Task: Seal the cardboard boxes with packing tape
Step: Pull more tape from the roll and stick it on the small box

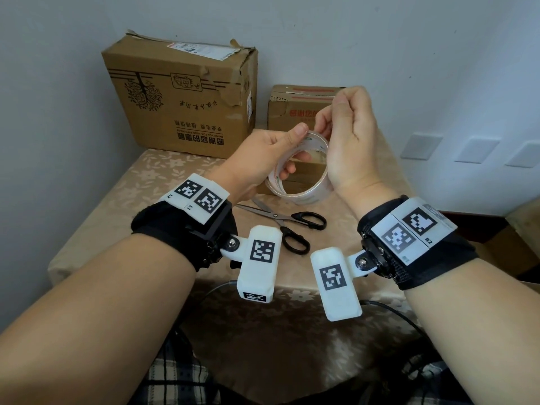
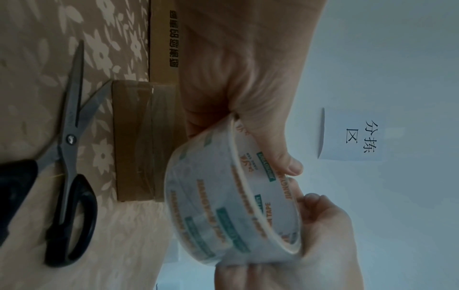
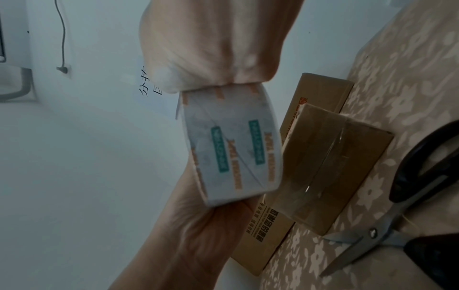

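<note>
Clear packing tape, printed in orange and green, sits as a roll held in the air above the counter, just in front of a small taped carton. The left hand grips the roll, thumb pressed on its outer face and fingers curled through the core. The right hand has its fingers curled together at the top of the roll, pinching or picking at the outer layer; whether a free end is already lifted cannot be told.

The step in hand looks like finding and peeling the tape's start. Doing it well likely means keeping the left thumb close behind the seam so the roll does not spin, working a nail under the full width, and pulling straight out so the film does not split into a strip.

Scissors lie on the counter just beneath the roll, blades toward the small carton, handy for the cut but close to the wrists. A large cardboard box stands in the back corner against the wall, with a smaller box beside it. Open cloth lies to the left and near the front edge, the freest room for drawing out a length.
</note>
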### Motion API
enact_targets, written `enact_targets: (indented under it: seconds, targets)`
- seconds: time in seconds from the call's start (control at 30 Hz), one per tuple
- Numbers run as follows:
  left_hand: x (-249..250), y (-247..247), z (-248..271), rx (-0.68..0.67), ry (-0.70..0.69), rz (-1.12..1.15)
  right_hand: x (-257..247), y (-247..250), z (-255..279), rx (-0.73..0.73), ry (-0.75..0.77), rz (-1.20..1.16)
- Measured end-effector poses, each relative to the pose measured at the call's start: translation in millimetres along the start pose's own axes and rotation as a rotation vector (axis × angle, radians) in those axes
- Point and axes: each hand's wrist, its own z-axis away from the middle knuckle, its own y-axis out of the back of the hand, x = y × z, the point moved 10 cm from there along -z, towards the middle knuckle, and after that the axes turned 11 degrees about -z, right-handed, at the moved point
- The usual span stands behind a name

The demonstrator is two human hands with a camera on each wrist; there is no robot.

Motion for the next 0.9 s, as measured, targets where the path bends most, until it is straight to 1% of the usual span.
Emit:
enact_targets:
  seconds: [0.1,0.17,0.3,0.37,0.5,0.57,0.6,0.63,0.67,0.73,0.77,0.8,0.83,0.9]
  targets:
    - [-0.1,0.4,0.4,0.013,-0.006,0.006,-0.2,2.2,0.1,0.016,0.008,-0.003]
    - [0.3,1.5,0.2,0.011,-0.013,-0.005,-0.5,0.3,1.3,-0.001,0.009,-0.008]
    - [1.8,-0.4,1.9,-0.023,-0.048,-0.015,6.5,-4.8,5.1,-0.053,-0.072,-0.162]
    - [2.0,-0.4,2.0,-0.027,-0.062,-0.037,7.0,-3.1,6.6,-0.029,-0.079,-0.177]
    - [-1.1,3.6,2.0,-0.006,-0.065,0.001,-0.1,7.5,5.1,0.072,0.032,-0.142]
    - [5.0,8.3,3.7,0.022,-0.117,-0.001,-0.5,9.9,3.4,0.082,0.035,-0.119]
    - [10.7,14.0,4.6,0.057,-0.167,-0.014,2.1,10.4,2.0,0.079,0.001,-0.112]
    - [17.6,22.7,5.6,0.11,-0.23,-0.04,7.9,9.2,0.1,0.063,-0.07,-0.11]
    - [25.4,32.8,7.3,0.173,-0.302,-0.081,18.1,5.8,-1.8,0.019,-0.178,-0.102]
    - [38.6,47.2,11.5,0.28,-0.429,-0.218,38.9,-10.8,3.2,-0.187,-0.425,-0.086]
    - [42.8,49.7,12.9,0.31,-0.464,-0.294,42.8,-17.3,8.2,-0.284,-0.49,-0.1]
    - [44.6,51.0,12.8,0.332,-0.475,-0.364,42.2,-20.2,10.7,-0.337,-0.498,-0.118]
    - [45.1,52.0,12.0,0.351,-0.464,-0.424,37.7,-19.9,10.5,-0.355,-0.468,-0.113]
    - [42.0,52.5,9.6,0.371,-0.409,-0.485,30.1,-14.3,5.1,-0.339,-0.378,-0.023]
